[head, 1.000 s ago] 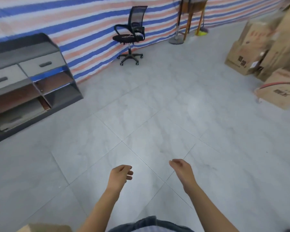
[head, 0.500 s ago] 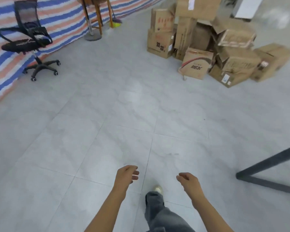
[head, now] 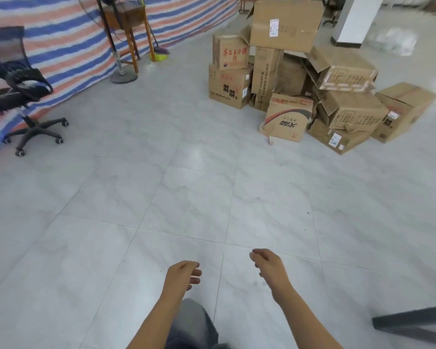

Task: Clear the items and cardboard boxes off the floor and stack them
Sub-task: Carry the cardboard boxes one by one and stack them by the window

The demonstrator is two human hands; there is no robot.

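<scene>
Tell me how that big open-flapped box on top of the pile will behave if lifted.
The top box probably is light: its flaps hang open. It perches tilted on narrower boxes, so it may tip. Its creased cardboard likely flexes.

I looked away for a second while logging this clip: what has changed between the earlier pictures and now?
The view has swung right and forward: the grey drawer shelf has dropped out of sight, the black mesh office chair slid to the left edge, and the pile of brown cardboard boxes now sits ahead, closer. Nothing was picked up or let go. The left hand and right hand stay empty, loosely curled, held out over the pale tiled floor.
</scene>
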